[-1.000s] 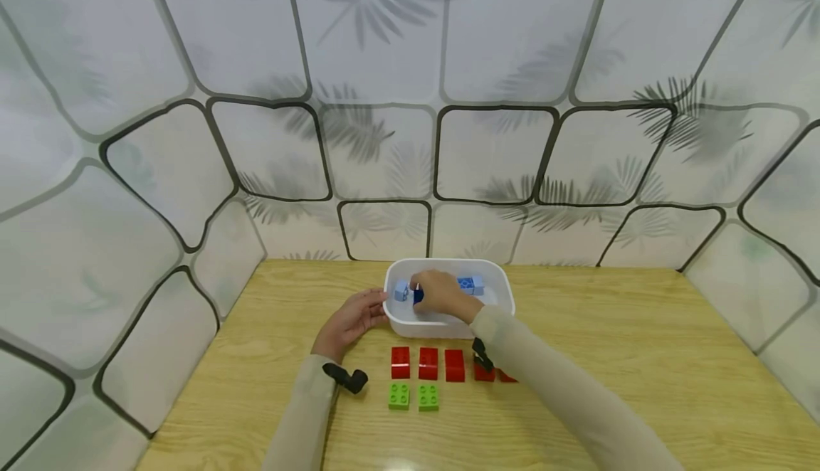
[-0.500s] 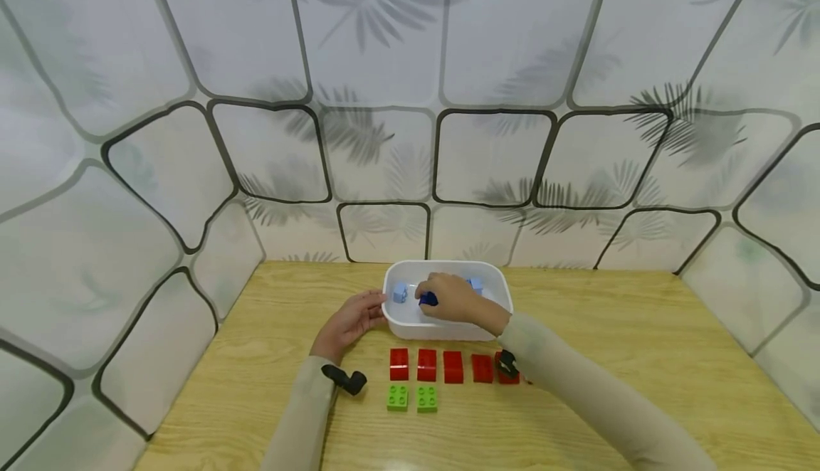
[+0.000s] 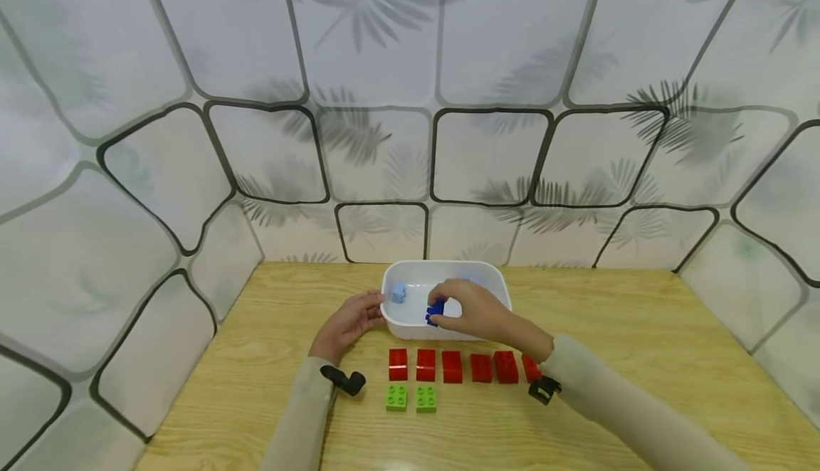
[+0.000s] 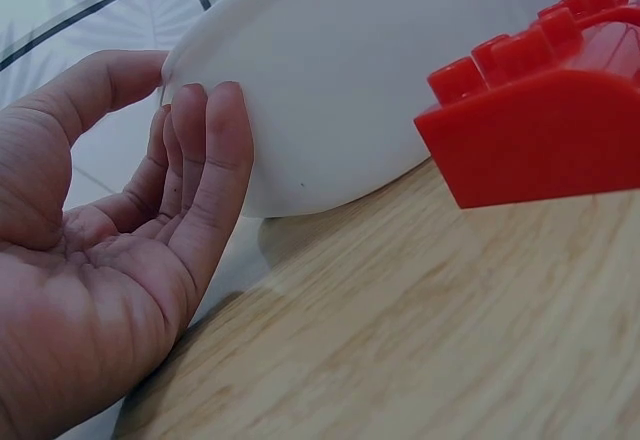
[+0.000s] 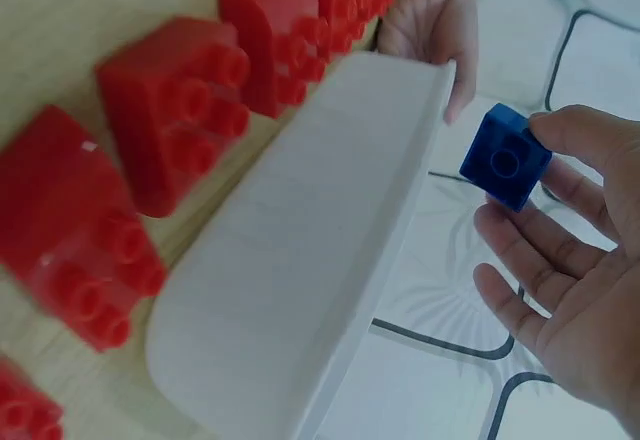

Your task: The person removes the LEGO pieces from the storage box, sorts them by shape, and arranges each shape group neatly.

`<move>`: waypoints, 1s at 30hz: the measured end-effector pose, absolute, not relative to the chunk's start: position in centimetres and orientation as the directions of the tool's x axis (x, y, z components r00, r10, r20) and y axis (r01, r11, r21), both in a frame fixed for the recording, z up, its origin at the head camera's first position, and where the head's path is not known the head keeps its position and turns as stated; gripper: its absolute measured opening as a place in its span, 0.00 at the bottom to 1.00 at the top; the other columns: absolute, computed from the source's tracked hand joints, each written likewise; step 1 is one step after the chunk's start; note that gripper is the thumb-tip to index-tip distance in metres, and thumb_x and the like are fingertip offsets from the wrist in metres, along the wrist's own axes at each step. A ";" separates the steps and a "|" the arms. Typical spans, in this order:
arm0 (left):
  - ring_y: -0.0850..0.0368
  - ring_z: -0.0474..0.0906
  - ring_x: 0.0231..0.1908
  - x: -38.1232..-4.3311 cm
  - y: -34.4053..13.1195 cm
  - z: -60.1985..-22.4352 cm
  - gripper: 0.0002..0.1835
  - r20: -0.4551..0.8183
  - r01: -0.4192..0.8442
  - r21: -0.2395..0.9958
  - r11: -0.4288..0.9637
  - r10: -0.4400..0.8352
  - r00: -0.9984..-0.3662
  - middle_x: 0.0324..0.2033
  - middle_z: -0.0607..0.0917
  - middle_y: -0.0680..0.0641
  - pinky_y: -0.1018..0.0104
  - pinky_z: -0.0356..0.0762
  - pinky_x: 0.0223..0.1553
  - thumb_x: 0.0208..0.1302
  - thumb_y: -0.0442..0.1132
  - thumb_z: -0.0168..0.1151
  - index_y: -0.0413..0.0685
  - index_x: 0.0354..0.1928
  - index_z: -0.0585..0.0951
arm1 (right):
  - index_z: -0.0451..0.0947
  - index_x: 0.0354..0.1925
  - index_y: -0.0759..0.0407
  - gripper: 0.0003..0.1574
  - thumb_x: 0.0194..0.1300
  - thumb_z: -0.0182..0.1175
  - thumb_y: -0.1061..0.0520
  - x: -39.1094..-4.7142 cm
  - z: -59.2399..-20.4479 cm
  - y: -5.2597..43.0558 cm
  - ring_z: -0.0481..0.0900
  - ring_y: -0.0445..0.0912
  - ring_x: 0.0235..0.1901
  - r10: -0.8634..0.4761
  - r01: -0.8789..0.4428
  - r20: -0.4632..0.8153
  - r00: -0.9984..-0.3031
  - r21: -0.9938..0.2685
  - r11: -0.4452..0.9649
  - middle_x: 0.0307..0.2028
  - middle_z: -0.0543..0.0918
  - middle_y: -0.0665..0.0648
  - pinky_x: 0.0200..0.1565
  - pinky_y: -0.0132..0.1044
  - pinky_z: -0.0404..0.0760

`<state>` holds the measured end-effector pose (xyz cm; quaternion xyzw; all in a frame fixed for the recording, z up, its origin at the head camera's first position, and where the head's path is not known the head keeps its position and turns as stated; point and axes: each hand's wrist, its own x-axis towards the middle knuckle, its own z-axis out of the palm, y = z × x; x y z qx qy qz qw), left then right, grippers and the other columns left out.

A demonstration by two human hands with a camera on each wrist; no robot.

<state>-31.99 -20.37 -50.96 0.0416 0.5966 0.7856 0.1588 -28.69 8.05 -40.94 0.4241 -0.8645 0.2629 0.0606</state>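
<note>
My right hand (image 3: 479,311) pinches a small dark blue toy brick (image 3: 435,309) between thumb and fingers, over the front part of a white plastic tub (image 3: 410,330). In the right wrist view the blue brick (image 5: 500,160) shows its hollow underside, above the tub's rim. At the tub's left end, my left hand (image 3: 346,323) holds the side, its thumb at the rim and its fingertips on the outer wall (image 4: 310,110). A light blue brick (image 3: 398,293) lies inside at the left; another is mostly hidden behind the right hand.
Several red curved-top bricks (image 3: 398,364) stand in a row in front of the tub. Nearer still are two green bricks (image 3: 396,398) on the wooden table (image 3: 256,357). A patterned cloth wall (image 3: 384,229) rises right behind the tub.
The right hand has lifted the dark blue brick and moved right and toward the front of the tub. More red bricks show as its sleeve clears them. The left hand stays put.
</note>
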 end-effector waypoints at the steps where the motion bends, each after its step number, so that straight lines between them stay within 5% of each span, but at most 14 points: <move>1: 0.64 0.82 0.40 -32.0 -20.4 -51.0 0.13 -0.121 -0.198 0.951 -0.237 0.304 -0.945 0.39 0.84 0.53 0.71 0.85 0.44 0.80 0.37 0.50 0.36 0.58 0.73 | 0.82 0.43 0.53 0.12 0.63 0.72 0.54 -28.3 -41.0 8.3 0.82 0.41 0.42 -0.704 -0.766 0.330 -0.630 -0.414 0.491 0.39 0.86 0.47 0.50 0.45 0.85; 16: 0.64 0.81 0.40 -31.9 -20.3 -50.9 0.20 -0.124 -0.205 0.949 -0.241 0.314 -0.941 0.41 0.84 0.51 0.72 0.85 0.44 0.80 0.38 0.50 0.31 0.64 0.69 | 0.81 0.43 0.49 0.11 0.64 0.72 0.51 -24.8 -43.6 11.0 0.80 0.41 0.41 -0.790 -0.783 0.257 -0.556 -0.482 0.394 0.40 0.84 0.42 0.49 0.41 0.85; 30: 0.63 0.81 0.40 -31.9 -20.4 -50.7 0.20 -0.131 -0.209 0.947 -0.244 0.304 -0.944 0.41 0.84 0.50 0.72 0.85 0.44 0.78 0.38 0.53 0.29 0.63 0.69 | 0.81 0.42 0.47 0.11 0.64 0.72 0.50 -22.8 -45.5 12.4 0.79 0.41 0.38 -0.800 -0.745 0.149 -0.582 -0.493 0.450 0.40 0.83 0.41 0.42 0.32 0.83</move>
